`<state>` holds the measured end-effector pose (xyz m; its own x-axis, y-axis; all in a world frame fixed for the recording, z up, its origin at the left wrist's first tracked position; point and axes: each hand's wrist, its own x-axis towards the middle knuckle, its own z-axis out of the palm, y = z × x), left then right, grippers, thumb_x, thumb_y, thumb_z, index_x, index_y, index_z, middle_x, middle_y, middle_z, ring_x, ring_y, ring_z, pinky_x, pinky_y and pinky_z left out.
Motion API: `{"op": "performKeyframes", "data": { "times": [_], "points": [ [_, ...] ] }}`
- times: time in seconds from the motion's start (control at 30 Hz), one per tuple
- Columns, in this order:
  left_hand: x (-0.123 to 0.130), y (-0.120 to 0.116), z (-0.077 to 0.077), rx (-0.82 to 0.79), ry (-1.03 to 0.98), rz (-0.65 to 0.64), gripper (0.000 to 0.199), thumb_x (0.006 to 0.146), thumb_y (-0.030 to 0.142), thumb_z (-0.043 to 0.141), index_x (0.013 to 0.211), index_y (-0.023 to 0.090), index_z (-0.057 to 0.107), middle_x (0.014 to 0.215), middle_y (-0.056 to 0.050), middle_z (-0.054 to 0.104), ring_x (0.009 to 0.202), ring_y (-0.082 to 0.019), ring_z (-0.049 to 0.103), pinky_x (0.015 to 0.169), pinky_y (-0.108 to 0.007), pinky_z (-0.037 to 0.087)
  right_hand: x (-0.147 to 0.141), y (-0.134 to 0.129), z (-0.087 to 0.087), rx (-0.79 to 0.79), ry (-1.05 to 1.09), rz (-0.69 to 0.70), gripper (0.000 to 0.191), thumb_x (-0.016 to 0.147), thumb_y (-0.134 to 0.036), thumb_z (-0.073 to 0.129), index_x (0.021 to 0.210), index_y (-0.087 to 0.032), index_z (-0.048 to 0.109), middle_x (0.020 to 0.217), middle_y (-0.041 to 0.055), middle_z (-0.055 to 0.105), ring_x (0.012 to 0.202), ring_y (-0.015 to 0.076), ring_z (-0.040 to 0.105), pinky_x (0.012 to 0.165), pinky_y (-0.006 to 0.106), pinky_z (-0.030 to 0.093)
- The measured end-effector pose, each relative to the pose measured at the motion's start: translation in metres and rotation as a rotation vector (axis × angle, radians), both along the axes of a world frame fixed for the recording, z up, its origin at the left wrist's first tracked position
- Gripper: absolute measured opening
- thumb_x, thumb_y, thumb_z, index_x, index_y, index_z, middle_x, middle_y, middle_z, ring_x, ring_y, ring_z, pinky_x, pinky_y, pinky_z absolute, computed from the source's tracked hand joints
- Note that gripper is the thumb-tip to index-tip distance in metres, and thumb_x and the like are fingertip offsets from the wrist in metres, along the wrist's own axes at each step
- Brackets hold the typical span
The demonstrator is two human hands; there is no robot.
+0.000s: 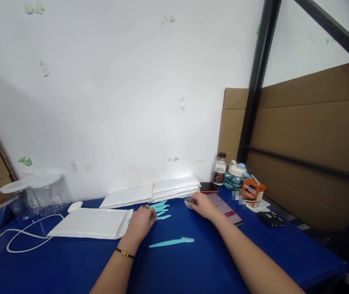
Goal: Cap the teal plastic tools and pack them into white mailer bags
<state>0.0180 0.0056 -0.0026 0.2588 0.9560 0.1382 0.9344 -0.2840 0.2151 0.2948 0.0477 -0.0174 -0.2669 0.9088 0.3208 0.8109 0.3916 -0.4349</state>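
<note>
My left hand [142,222] is closed with its fingers curled down on a group of teal eyebrow razors [161,207]. A bit of teal shows on either side of it, but the fingertips are partly hidden. My right hand [203,204] pinches a small clear plastic piece [188,203] lying low on the table; its exact kind is hard to make out. One single teal razor [172,242] lies apart, nearer to me, between my forearms. Left of my left hand lies a white padded mailer [88,223] with its flap toward the hand.
More white mailers [176,185] are stacked against the wall. On the right are a phone [225,208], a second phone [208,187], a brown-capped bottle [220,169], a blue jar [234,177] and an orange drink carton [253,192]. Clear tubs [48,196] and a white cable [24,230] are on the left.
</note>
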Motion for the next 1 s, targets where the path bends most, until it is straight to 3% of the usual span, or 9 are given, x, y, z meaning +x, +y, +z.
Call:
{"op": "performKeyframes", "data": {
  "times": [0.23, 0.43, 0.57, 0.67, 0.8, 1.0],
  "points": [
    [0.005, -0.005, 0.006, 0.040, 0.081, -0.025, 0.022, 0.086, 0.026, 0.041, 0.079, 0.020, 0.061, 0.088, -0.006, 0.062, 0.087, -0.020, 0.056, 0.070, -0.028, 0.036, -0.018, 0.001, 0.001, -0.005, -0.163, -0.042, 0.014, 0.080, -0.025, 0.054, 0.080, -0.017, 0.066, 0.089, 0.0062, 0.059, 0.079, 0.0158, 0.055, 0.069, 0.023, 0.038],
    [0.006, -0.004, 0.005, 0.068, 0.000, -0.028, 0.023, 0.089, 0.027, 0.036, 0.083, 0.020, 0.057, 0.087, -0.005, 0.063, 0.081, -0.018, 0.058, 0.067, -0.026, 0.034, -0.014, -0.001, 0.008, 0.003, 0.014, 0.124, 0.025, 0.085, -0.029, 0.048, 0.073, -0.015, 0.065, 0.080, 0.0052, 0.059, 0.077, 0.0155, 0.054, 0.071, 0.024, 0.038],
    [0.008, -0.006, 0.008, 0.056, -0.118, -0.076, 0.022, 0.090, 0.027, 0.033, 0.083, 0.021, 0.053, 0.079, -0.002, 0.063, 0.073, -0.015, 0.058, 0.065, -0.023, 0.034, -0.014, -0.011, 0.012, -0.229, 0.131, 0.308, 0.034, 0.084, -0.042, 0.047, 0.070, -0.015, 0.061, 0.066, 0.0009, 0.056, 0.057, 0.0115, 0.051, 0.055, 0.021, 0.038],
    [0.012, -0.009, 0.012, 0.070, -0.123, -0.102, 0.022, 0.090, 0.026, 0.032, 0.083, 0.021, 0.052, 0.078, -0.002, 0.063, 0.073, -0.015, 0.058, 0.066, -0.023, 0.033, -0.015, -0.017, 0.016, -0.413, 0.148, 0.367, 0.041, 0.082, -0.050, 0.047, 0.061, -0.014, 0.056, 0.053, -0.0026, 0.049, 0.043, 0.0078, 0.041, 0.045, 0.020, 0.031],
    [0.015, -0.011, 0.017, 0.112, -0.095, -0.115, 0.022, 0.090, 0.025, 0.031, 0.081, 0.021, 0.052, 0.077, -0.001, 0.063, 0.074, -0.016, 0.058, 0.070, -0.025, 0.033, -0.016, -0.020, 0.022, -0.413, 0.114, 0.352, 0.044, 0.076, -0.051, 0.054, 0.053, -0.014, 0.054, 0.046, -0.0040, 0.043, 0.042, 0.0066, 0.034, 0.043, 0.020, 0.027],
    [0.018, -0.013, 0.021, 0.118, -0.083, -0.117, 0.023, 0.090, 0.026, 0.031, 0.083, 0.021, 0.053, 0.084, -0.002, 0.064, 0.082, -0.017, 0.057, 0.075, -0.029, 0.033, -0.019, -0.021, 0.022, -0.466, 0.097, 0.342, 0.037, 0.073, -0.049, 0.057, 0.067, -0.015, 0.068, 0.050, -0.0030, 0.049, 0.045, 0.0082, 0.037, 0.044, 0.021, 0.028]
  ]
}}
